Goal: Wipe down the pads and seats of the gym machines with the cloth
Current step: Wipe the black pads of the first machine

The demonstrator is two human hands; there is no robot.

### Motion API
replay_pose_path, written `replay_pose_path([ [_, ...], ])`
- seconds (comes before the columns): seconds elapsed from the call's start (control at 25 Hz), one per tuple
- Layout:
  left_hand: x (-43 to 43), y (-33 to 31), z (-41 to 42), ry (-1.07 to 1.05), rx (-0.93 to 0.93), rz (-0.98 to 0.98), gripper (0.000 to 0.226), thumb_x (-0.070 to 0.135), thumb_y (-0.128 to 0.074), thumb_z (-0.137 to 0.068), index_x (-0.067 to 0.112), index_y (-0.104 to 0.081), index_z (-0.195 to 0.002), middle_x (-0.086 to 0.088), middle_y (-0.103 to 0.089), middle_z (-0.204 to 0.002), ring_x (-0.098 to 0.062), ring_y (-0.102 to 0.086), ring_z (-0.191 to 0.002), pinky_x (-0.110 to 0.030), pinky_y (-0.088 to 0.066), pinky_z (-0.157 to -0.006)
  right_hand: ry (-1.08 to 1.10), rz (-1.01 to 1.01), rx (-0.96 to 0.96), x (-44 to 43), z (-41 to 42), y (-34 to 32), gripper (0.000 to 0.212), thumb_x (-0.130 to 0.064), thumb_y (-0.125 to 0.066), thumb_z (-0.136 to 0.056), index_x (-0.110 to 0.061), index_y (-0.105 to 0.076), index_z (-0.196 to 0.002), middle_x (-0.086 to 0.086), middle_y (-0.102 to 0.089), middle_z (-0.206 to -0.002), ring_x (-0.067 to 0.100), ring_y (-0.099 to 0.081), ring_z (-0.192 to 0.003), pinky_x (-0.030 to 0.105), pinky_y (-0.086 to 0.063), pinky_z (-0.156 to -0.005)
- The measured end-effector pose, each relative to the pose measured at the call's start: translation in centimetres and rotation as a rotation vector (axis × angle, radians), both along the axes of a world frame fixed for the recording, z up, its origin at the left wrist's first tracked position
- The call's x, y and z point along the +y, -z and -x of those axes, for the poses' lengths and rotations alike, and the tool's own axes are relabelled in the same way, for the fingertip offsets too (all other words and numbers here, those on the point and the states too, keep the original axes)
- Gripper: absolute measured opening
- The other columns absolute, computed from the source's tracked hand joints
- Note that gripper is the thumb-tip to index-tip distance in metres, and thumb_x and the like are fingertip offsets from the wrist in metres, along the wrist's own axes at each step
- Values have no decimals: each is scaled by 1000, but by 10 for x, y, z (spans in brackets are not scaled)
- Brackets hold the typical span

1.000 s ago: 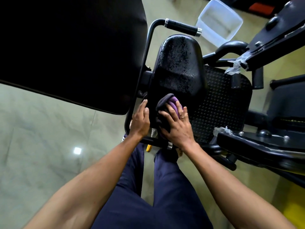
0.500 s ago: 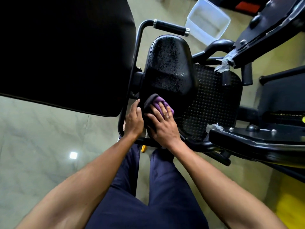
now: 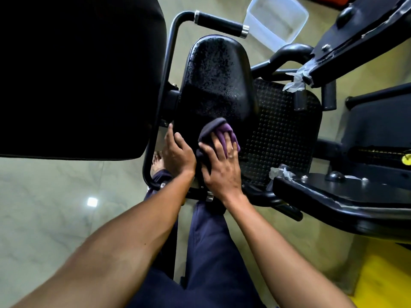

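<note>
A black padded seat (image 3: 216,81) of a gym machine stands in front of me, its upper surface speckled with droplets. My right hand (image 3: 221,165) presses a purple and dark cloth (image 3: 219,132) flat against the seat's lower end, fingers spread over it. My left hand (image 3: 178,153) grips the seat's lower left edge next to the cloth. A large black back pad (image 3: 77,74) fills the upper left.
A studded black footplate (image 3: 280,132) lies right of the seat. A clear plastic tub (image 3: 277,21) stands on the floor beyond. Black handle bars (image 3: 219,23) frame the seat. Black machine arms (image 3: 344,201) cross at right. Pale tiled floor (image 3: 55,207) spreads at left.
My right hand has slid the cloth a little to the right across the seat's lower end. My left hand keeps its hold on the seat's edge.
</note>
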State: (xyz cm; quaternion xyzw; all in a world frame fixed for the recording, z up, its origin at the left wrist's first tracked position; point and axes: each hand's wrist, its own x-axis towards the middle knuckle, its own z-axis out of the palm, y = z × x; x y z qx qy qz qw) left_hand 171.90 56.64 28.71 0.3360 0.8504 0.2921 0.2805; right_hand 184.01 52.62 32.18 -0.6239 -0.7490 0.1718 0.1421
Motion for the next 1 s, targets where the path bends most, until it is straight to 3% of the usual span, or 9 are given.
replay_pose_path([
  [0.12,-1,-3,-4,10,86,16,44,29,-36,-103,20,-54,-142,-5,-62,-137,-30,-60,-118,-39,-48,-90,253,198,76,-45,-16,-1,64,-40,-63,-95,-25,-38,-152,20,-22,-164,38,-13,-155,55,-32,-119],
  [0.2,-2,-2,-6,15,117,17,44,30,-35,-104,23,-53,-143,-3,-62,-136,-30,-62,-115,-40,-50,-84,577,327,286,-23,-18,2,72,-42,-59,-100,-27,-20,-158,25,-15,-165,37,-18,-153,42,-28,-119],
  [0.28,-3,-1,-7,14,129,5,44,29,-35,-103,23,-53,-143,-2,-62,-136,-29,-63,-113,-39,-50,-81,767,197,456,31,-26,11,71,-31,-58,-101,-11,-22,-159,28,-22,-161,38,-28,-149,33,-24,-122],
  [0.4,-4,4,-7,6,161,-30,44,28,-35,-103,22,-54,-142,-2,-62,-135,-28,-63,-112,-39,-50,-80,924,-22,445,85,-32,22,65,-25,-61,-97,0,-35,-151,23,-38,-153,35,-40,-143,48,-36,-115],
  [0.52,-4,8,-7,3,154,-60,44,25,-37,-102,21,-54,-142,-2,-62,-134,-27,-62,-114,-39,-50,-84,966,16,432,58,-9,19,67,-33,-64,-96,-5,-36,-150,21,-37,-153,36,-41,-141,47,-40,-111],
  [0.64,-5,9,-7,0,144,-69,43,24,-38,-102,20,-54,-142,-3,-63,-133,-26,-61,-116,-40,-50,-87,910,69,435,18,20,15,73,-33,-69,-94,-6,-32,-151,25,-30,-156,39,-32,-146,46,-33,-117],
  [0.84,-5,8,-7,-7,141,-55,43,24,-37,-102,20,-54,-142,-4,-62,-132,-27,-61,-116,-41,-50,-88,811,108,447,25,6,15,71,-35,-70,-93,-14,-29,-148,25,-23,-157,41,-28,-147,53,-32,-115],
  [1.0,-5,7,-6,-4,123,-74,43,23,-38,-102,18,-55,-142,-5,-62,-132,-27,-60,-116,-39,-49,-89,658,-11,199,81,-9,14,56,-38,-66,-90,-16,-53,-140,19,-39,-154,43,-33,-144,56,-30,-116],
])
